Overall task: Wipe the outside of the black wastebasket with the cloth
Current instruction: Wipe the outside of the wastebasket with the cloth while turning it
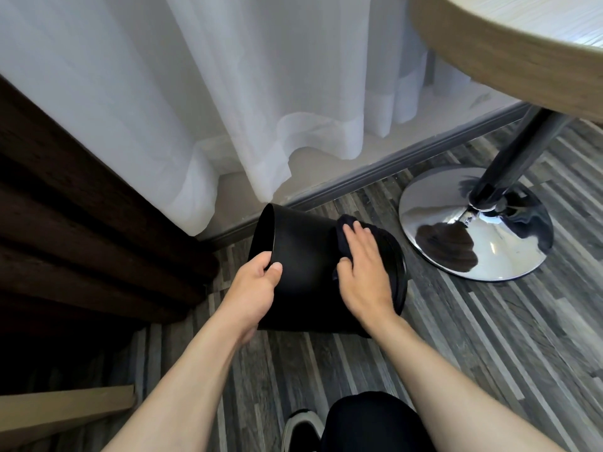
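The black wastebasket (306, 265) lies tipped on its side on the striped wood floor, one end pointing left. My left hand (257, 285) grips that left rim, thumb on the outer wall and fingers curled over the edge. A dark cloth (342, 233) is pressed flat against the basket's right part under my right hand (362, 272). Most of the cloth is hidden beneath that palm; only a bunched bit shows above the fingers.
A chrome table base (476, 223) with a dark pole stands right of the basket under a round wooden tabletop (509, 50). White sheer curtains (228, 102) hang behind, dark brown drapes (81, 230) at left. My knee and shoe (300, 429) are below.
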